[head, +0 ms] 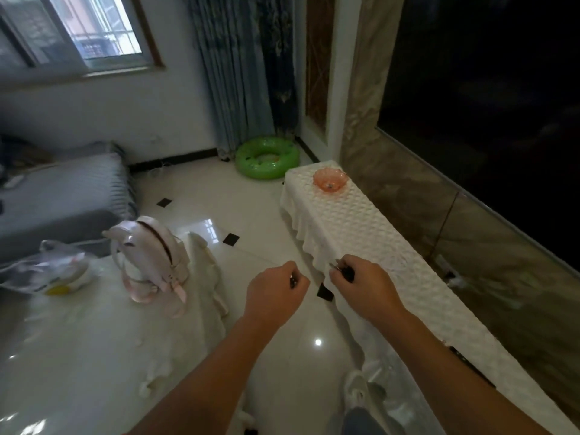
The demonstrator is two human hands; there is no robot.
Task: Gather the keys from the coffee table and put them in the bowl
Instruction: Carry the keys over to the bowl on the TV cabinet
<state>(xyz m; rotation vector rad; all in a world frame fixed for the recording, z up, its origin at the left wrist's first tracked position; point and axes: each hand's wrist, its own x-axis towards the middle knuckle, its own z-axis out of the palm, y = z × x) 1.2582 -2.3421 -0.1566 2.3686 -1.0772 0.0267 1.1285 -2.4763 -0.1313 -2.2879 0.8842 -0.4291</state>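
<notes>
Both fists are closed: the left hand [274, 288] around a small dark key [292, 281], the right hand [361, 285] around a black-headed key bunch [343, 270]. Beyond the right fist, the pink bowl [330, 180] sits on the white-covered bench [370, 233]; a backpack [153, 262] stands left of the left fist.

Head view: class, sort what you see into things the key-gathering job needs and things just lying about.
Job: left hand, right hand, keys, bowl.
Lying about: backpack, swim ring, plastic bag, sofa.
</notes>
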